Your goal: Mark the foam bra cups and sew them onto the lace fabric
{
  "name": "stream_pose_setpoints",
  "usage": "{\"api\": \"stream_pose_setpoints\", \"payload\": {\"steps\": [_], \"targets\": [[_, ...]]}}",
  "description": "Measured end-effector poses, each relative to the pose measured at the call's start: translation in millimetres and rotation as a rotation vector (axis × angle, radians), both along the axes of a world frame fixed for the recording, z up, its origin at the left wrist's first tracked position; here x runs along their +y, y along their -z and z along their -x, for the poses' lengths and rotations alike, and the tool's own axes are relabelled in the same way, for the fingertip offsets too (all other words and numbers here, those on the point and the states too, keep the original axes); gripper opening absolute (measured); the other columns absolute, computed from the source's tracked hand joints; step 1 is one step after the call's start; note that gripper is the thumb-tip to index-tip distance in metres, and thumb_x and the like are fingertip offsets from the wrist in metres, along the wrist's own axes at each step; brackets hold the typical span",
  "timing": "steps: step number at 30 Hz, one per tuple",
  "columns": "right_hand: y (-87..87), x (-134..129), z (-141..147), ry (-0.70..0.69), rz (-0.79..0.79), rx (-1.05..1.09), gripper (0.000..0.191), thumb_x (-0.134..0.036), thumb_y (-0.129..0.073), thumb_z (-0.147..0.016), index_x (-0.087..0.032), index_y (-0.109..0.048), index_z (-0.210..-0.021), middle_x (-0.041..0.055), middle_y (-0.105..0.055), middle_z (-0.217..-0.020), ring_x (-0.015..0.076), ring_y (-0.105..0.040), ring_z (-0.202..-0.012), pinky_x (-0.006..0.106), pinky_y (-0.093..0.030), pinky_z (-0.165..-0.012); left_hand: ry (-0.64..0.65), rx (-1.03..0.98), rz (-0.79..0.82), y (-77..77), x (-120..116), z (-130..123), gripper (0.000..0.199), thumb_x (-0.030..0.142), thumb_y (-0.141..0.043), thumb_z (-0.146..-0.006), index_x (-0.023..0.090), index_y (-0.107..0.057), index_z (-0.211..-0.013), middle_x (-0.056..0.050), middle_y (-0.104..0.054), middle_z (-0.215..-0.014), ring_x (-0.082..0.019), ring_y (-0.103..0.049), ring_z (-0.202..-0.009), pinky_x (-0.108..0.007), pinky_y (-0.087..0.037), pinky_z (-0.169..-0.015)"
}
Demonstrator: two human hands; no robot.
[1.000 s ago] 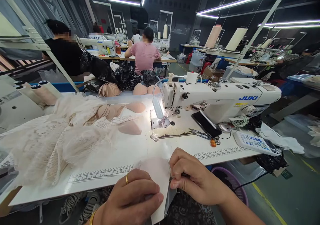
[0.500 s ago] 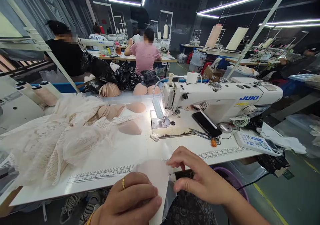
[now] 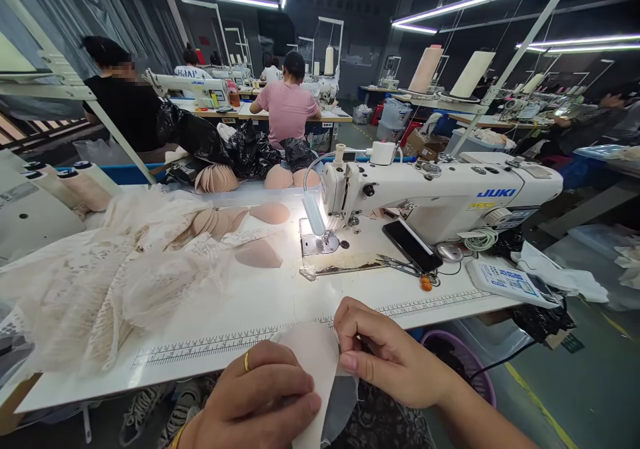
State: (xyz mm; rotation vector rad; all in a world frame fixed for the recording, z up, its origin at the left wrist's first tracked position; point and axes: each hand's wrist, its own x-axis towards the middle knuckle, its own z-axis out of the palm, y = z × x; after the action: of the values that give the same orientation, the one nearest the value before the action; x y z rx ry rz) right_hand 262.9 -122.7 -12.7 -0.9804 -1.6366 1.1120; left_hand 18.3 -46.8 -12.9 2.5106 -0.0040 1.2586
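Observation:
A pale, smooth cup-shaped piece (image 3: 313, 356) with thin sheer fabric (image 3: 343, 402) along its right side lies at the table's front edge. My left hand (image 3: 263, 392), with a ring on one finger, is closed on the pale piece from the left. At its right edge my right hand (image 3: 383, 356) pinches the sheer fabric between thumb and fingers. Beyond my hands stands a white sewing machine (image 3: 425, 192), its lamp lit over the needle plate (image 3: 315, 244). The fingertips of my right hand partly hide the fabric edge.
White lace fabric (image 3: 100, 269) is heaped on the left of the table. Beige cups (image 3: 260, 252) lie nearby. A phone (image 3: 411, 246), scissors (image 3: 397, 264) and a white box (image 3: 510, 282) are on the right. People sit at other machines beyond, one in a pink shirt (image 3: 287, 112).
The fingers of my right hand have closed together at the edge of the pale piece. The sheer fabric shows more, spread to the right. My left hand has barely moved.

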Motion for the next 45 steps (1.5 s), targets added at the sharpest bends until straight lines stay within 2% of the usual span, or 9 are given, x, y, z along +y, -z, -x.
{"api": "stream_pose_setpoints", "payload": {"steps": [8, 19, 22, 25, 26, 29, 33, 38, 45], "targets": [[-1.6, -2.7, 4.9, -0.001, -0.019, -0.106, 0.024, -0.043, -0.062, -0.104, -0.023, -0.056, -0.094, 0.0001, -0.051, -0.094, 0.0168, -0.048, -0.083, 0.030, -0.041, -0.074, -0.014, -0.008, -0.027, -3.5, -0.1, -2.6, 0.016, 0.004, -0.060, -0.100, 0.012, -0.073, -0.097, -0.007, -0.077, -0.085, -0.015, -0.070, -0.079, -0.026, -0.065, -0.073], [32.8, 14.2, -1.7, 0.620, -0.648, -0.686, 0.026, -0.002, -0.043, -0.097, -0.024, -0.040, -0.085, 0.0024, -0.044, -0.080, 0.0232, -0.041, -0.075, 0.037, -0.035, -0.066, 0.063, 0.035, 0.090, 3.2, -6.6, 9.4, 0.023, 0.001, -0.064, -0.092, 0.013, -0.073, -0.110, -0.010, -0.077, -0.093, -0.020, -0.068, -0.085, -0.030, -0.063, -0.078], [34.7, 18.5, -25.0, 0.649, -0.524, -0.619, 0.024, -0.010, -0.044, -0.103, -0.024, -0.041, -0.084, 0.0017, -0.046, -0.080, 0.0221, -0.045, -0.073, 0.034, -0.038, -0.064, 0.076, 0.042, 0.250, 6.9, -6.6, 14.3, 0.034, 0.004, -0.069, -0.091, 0.018, -0.072, -0.122, -0.010, -0.075, -0.098, -0.021, -0.067, -0.088, -0.032, -0.061, -0.081], [18.0, -0.6, -20.3, 0.355, -0.307, -0.409, 0.018, -0.041, -0.057, -0.106, -0.024, -0.054, -0.111, 0.0076, -0.056, -0.103, 0.0254, -0.058, -0.094, 0.036, -0.052, -0.077, 0.034, 0.019, 0.415, 7.3, -4.5, 9.5, 0.043, 0.000, -0.070, -0.087, 0.025, -0.071, -0.122, -0.006, -0.072, -0.097, -0.017, -0.068, -0.080, -0.026, -0.057, -0.073], [12.7, -8.5, -12.5, 0.269, -0.305, -0.396, 0.049, -0.053, -0.069, -0.098, -0.024, -0.050, -0.133, 0.0122, -0.056, -0.121, 0.0293, -0.058, -0.109, 0.039, -0.054, -0.087, 0.003, -0.010, 0.517, 6.9, -3.9, 5.4, 0.038, 0.001, -0.070, -0.087, 0.026, -0.074, -0.115, -0.004, -0.071, -0.094, -0.015, -0.068, -0.078, -0.023, -0.056, -0.069], [7.3, -22.5, 16.7, 0.190, -0.308, -0.350, 0.061, -0.039, -0.066, -0.102, -0.034, -0.035, -0.154, 0.0108, -0.056, -0.131, 0.0274, -0.059, -0.114, 0.038, -0.052, -0.095, -0.105, -0.130, 1.116, 6.9, -3.7, -10.4, 0.005, 0.020, -0.081, -0.085, 0.023, -0.077, -0.087, -0.001, -0.067, -0.081, -0.013, -0.065, -0.069, -0.018, -0.051, -0.060], [20.0, -12.2, 36.7, 0.312, 0.084, -0.026, 0.020, -0.030, -0.051, -0.108, -0.031, -0.055, -0.127, 0.0018, -0.062, -0.100, 0.0193, -0.059, -0.088, 0.031, -0.050, -0.078, -0.002, -0.155, 1.852, 13.9, -8.3, -29.5, 0.041, 0.039, -0.098, -0.065, 0.017, -0.076, -0.092, -0.004, -0.069, -0.077, -0.017, -0.064, -0.067, -0.026, -0.055, -0.064], [37.2, 8.6, 21.6, 0.372, 0.258, 0.126, 0.024, -0.043, -0.054, -0.105, -0.024, -0.059, -0.118, 0.0011, -0.061, -0.090, 0.0187, -0.057, -0.081, 0.031, -0.046, -0.073, 0.118, -0.142, 2.012, 22.2, -17.1, -39.1, 0.044, 0.030, -0.097, -0.067, 0.011, -0.079, -0.103, -0.013, -0.078, -0.086, -0.024, -0.072, -0.076, -0.032, -0.058, -0.072], [21.7, -0.5, 12.9, 0.510, -0.237, -0.262, 0.011, -0.021, -0.052, -0.105, -0.024, -0.061, -0.100, 0.0028, -0.059, -0.095, 0.0204, -0.056, -0.090, 0.034, -0.045, -0.079, 0.046, -0.208, 1.938, 27.7, -15.8, -40.1, 0.041, 0.029, -0.095, -0.072, 0.014, -0.080, -0.106, -0.013, -0.080, -0.094, -0.023, -0.072, -0.079, -0.032, -0.059, -0.075]]}}
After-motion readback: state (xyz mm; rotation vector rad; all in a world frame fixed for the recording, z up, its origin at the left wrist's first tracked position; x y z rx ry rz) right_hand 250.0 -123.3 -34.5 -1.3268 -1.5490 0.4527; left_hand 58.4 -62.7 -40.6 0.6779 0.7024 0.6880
